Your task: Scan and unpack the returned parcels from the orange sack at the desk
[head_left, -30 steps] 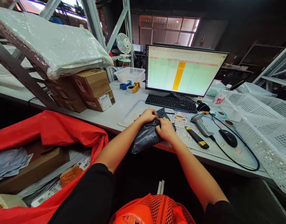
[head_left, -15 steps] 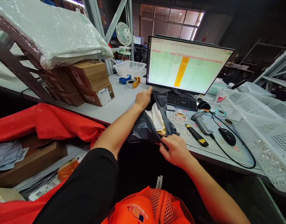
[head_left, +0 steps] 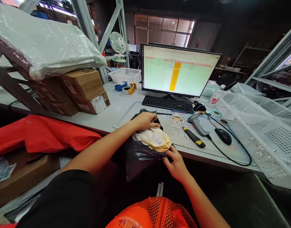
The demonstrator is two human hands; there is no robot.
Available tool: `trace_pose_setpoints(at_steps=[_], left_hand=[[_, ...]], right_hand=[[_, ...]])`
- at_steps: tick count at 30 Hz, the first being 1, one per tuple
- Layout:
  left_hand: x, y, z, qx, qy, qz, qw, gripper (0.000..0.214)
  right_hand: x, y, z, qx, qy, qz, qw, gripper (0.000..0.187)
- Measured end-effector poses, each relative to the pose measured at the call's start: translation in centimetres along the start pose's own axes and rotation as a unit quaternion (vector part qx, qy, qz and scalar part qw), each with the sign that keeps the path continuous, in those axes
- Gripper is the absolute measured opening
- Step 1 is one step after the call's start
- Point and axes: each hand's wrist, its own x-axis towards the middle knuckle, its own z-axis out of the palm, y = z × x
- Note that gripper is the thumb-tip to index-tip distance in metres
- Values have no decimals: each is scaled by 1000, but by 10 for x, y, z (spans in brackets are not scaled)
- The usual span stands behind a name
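Note:
My left hand point(head_left: 145, 121) lies at the far edge of a black plastic mailer bag point(head_left: 138, 161), its fingers gripping the bag's upper lip. A cream soft packet point(head_left: 152, 139) with a white label sits in the bag's mouth, just below that hand. My right hand point(head_left: 176, 166) pinches the bag's lower edge near the desk front. Much of the bag hangs over the edge of the desk point(head_left: 117, 103) into shadow. The packet's inner end is hidden inside the bag.
A barcode scanner point(head_left: 197, 124), a yellow-and-black box cutter point(head_left: 194, 137) and a mouse point(head_left: 223, 136) lie right of my hands. Behind are a keyboard point(head_left: 167, 103), a monitor point(head_left: 176, 71), cardboard boxes point(head_left: 81, 91) and tape dispensers point(head_left: 126, 88). White perforated crates point(head_left: 264, 133) stand at right.
The cream packet now lies flat in the bag's mouth instead of standing inside it. The bag has come nearer the desk edge, and my right hand has moved up to its lower edge.

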Motion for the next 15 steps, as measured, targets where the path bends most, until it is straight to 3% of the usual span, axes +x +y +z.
trace_pose_setpoints(at_steps=[3, 6, 8, 10, 11, 12, 15], left_hand=[[-23, 5, 3, -140, -83, -56, 985, 41], [-57, 21, 7, -261, -131, -20, 956, 51], [-85, 43, 14, -294, -166, 8, 941, 61], [-114, 71, 26, -381, -224, 16, 897, 82], [-127, 85, 33, -383, -228, 17, 895, 83], [-138, 98, 41, -376, -202, 4, 905, 68], [-160, 118, 54, -430, -150, -14, 890, 25]], right_hand=[[3, -2, 5, 49, 23, -6, 999, 26], [-1, 2, 7, 97, 25, 5, 995, 30], [-6, 6, 4, 150, 48, 36, 987, 30], [-13, 5, 0, 218, 74, 77, 970, 31], [-19, 2, -3, 253, 72, 97, 960, 32], [-25, -4, -6, 286, 51, 118, 950, 33], [-50, -33, -20, 334, -35, 170, 927, 43]])
